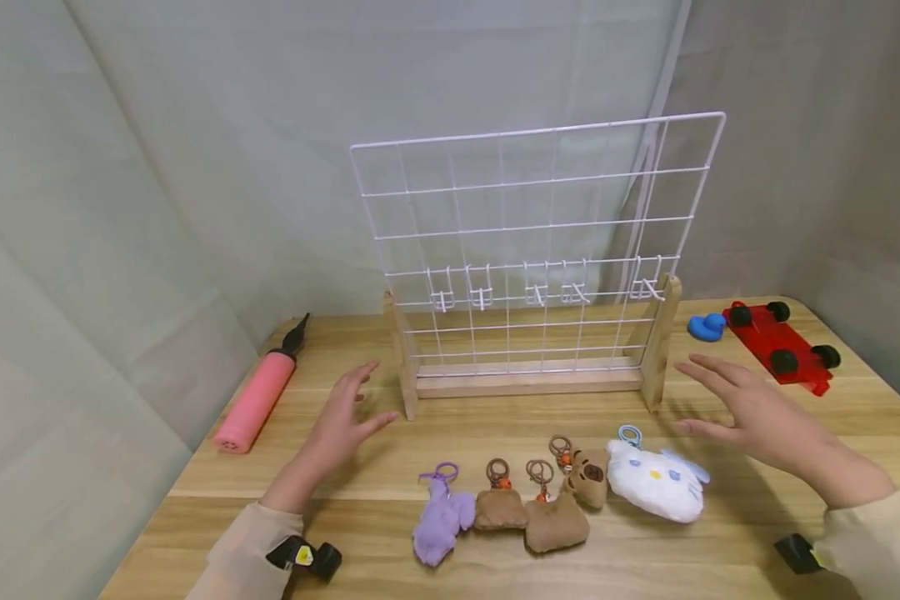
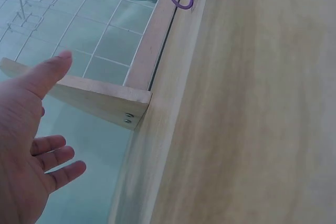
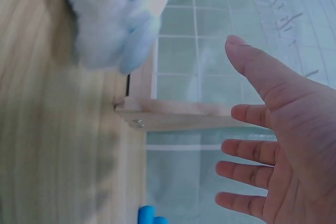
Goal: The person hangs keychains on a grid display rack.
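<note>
While left hand [image 1: 341, 425] and right hand [image 1: 753, 412] hold nothing, fingers parted, white wire-grid rack with wooden legs [image 1: 528, 386] stands between fingertips, near both; purple, brown, white plush keychains [image 1: 558, 527] lie in front.

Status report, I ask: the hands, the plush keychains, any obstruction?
Left hand, right hand: both empty. Five plush keychains lying before grid rack. Nothing visibly blocking.
</note>
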Available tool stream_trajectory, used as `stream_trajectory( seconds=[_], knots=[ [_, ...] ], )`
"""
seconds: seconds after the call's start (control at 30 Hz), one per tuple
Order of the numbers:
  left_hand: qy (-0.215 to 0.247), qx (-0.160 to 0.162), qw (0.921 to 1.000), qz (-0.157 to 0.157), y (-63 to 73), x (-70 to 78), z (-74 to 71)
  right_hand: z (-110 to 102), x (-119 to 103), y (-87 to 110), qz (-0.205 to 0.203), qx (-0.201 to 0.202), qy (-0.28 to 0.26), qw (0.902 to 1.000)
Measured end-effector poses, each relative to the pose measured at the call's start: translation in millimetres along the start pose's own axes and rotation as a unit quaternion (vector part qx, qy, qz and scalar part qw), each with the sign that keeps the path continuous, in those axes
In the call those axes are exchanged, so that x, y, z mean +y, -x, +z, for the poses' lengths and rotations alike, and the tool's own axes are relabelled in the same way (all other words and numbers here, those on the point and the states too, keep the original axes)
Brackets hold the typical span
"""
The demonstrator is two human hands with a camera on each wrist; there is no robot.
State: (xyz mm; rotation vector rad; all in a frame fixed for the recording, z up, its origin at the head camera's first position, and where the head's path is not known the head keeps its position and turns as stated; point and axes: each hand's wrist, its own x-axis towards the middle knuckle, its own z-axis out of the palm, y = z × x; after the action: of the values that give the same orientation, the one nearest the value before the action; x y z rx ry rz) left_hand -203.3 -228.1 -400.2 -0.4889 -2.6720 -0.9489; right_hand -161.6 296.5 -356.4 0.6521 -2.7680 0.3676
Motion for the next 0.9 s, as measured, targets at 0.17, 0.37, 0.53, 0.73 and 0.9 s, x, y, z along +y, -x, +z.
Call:
stream_trajectory(
  seconds=[0.17, 0.37, 0.53, 0.73, 0.9],
  knots=[
    [0.066, 0.011, 0.9972, -0.032, -2.0, -3.2, 1.9, -7, -10, -2.4, 0.017, -0.033, -0.006, 0.9993],
    [0.12, 0.022, 0.9913, -0.051, -8.5, -5.4, 4.2, -11, -21, -4.0, 0.017, -0.041, 0.009, 0.999],
    [0.158, 0.029, 0.985, -0.063, -15.8, -4.2, 9.6, -11, -28, -6.0, -0.002, -0.034, 0.018, 0.9993],
    [0.19, 0.039, 0.9774, -0.084, -20.7, -1.3, 16.7, -4, -29, -12.1, -0.035, -0.023, 0.01, 0.9991],
    [0.207, 0.054, 0.9725, -0.092, -23.8, 1.6, 24.1, 6, -28, -17.8, -0.046, -0.027, -0.01, 0.9985]
  ],
)
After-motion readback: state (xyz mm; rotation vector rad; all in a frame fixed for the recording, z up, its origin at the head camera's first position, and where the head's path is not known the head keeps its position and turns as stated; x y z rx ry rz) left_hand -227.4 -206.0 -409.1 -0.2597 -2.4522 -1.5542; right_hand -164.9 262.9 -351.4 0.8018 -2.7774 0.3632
